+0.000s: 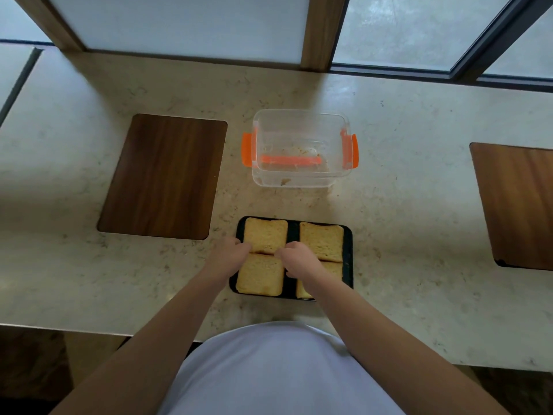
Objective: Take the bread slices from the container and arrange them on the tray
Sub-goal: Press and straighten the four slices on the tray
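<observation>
Four golden square bread slices lay two by two on the small black rectangular tray near the counter's edge. The person's left hand touched the left side of the far-left slice, fingers curled at its near corner; the right hand pinched that slice's near edge where it met the near-left slice (how firmly, I could not tell). Beyond stood the clear plastic container with orange clips, holding only crumbs.

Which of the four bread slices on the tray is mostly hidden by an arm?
The near-right slice: the right hand and forearm cover most of it, while the other three show nearly whole.
</observation>
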